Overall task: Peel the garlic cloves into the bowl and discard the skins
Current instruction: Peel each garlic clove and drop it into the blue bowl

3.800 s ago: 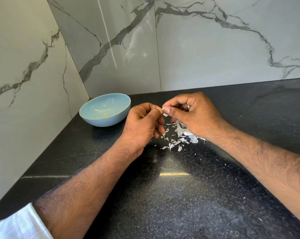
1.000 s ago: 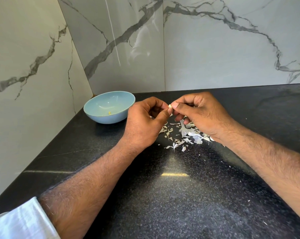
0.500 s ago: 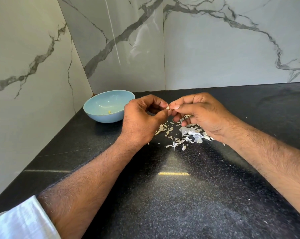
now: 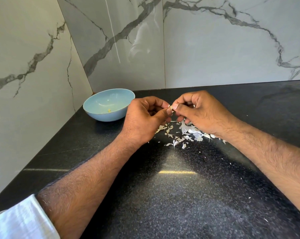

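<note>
Pinching one garlic clove point(image 4: 171, 107) between thumb and fingertips of both our left hand point(image 4: 142, 121) and right hand point(image 4: 201, 112), we hold it above the skins point(image 4: 185, 133) scattered on the countertop point(image 4: 180, 195), right of the bowl point(image 4: 95, 109).

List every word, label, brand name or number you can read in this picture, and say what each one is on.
None: no readable text anywhere.
The blue bowl, the black countertop, the marble wall tiles and the white sleeve carry no print.
The garlic clove pinched between the left hand and right hand, and the skins, are unmarked.
</note>
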A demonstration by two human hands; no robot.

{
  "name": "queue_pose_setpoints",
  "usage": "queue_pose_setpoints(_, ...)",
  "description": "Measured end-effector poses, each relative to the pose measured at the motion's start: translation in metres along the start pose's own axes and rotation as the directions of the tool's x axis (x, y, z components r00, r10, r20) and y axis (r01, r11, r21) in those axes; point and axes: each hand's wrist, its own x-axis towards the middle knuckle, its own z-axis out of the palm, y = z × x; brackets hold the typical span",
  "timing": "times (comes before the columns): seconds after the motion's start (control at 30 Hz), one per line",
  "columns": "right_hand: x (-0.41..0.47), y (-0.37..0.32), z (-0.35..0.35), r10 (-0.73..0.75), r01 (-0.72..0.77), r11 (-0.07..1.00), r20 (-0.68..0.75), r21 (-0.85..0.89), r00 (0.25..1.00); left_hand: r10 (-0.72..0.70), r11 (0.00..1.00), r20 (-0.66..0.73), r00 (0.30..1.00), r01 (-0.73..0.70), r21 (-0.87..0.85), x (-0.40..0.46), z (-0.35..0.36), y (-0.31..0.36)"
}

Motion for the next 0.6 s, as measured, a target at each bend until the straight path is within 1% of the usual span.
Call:
queue_pose_setpoints(0.13,-0.0024,-0.0022,0.0021,-0.038,0.038,0.997,0.009,-0.073,0.999,-0.049,0.995,-0.016,0.999,0.047,-0.084,-0.0004,0.002,0.0018)
queue_pose_setpoints(0.27,-0.0022,-0.0015,0.0034,-0.089,0.087,0.991,-0.006,-0.104,0.996,-0.093,0.989,-0.027,0.995,0.089,-0.116,-0.0011,0.0028,0.0043)
queue_pose_setpoints(0.4,-0.0014,0.0004,0.0063,-0.132,0.128,0.982,-0.019,-0.136,0.991,-0.104,0.984,-0.029,0.994,0.099,-0.145,-0.0022,0.0034,0.0055)
queue_pose_setpoints(0.47,-0.0022,0.0002,0.0072,-0.146,0.141,0.976,-0.016,-0.164,0.989,-0.112,0.977,-0.015,0.994,0.107,-0.182,-0.0026,0.004,0.0054)
queue_pose_setpoints(0.6,-0.0028,-0.0015,0.0057,-0.15,0.146,0.975,-0.012,-0.165,0.989,-0.16,0.933,0.052,0.986,0.168,-0.318,-0.0018,0.0035,0.0034)
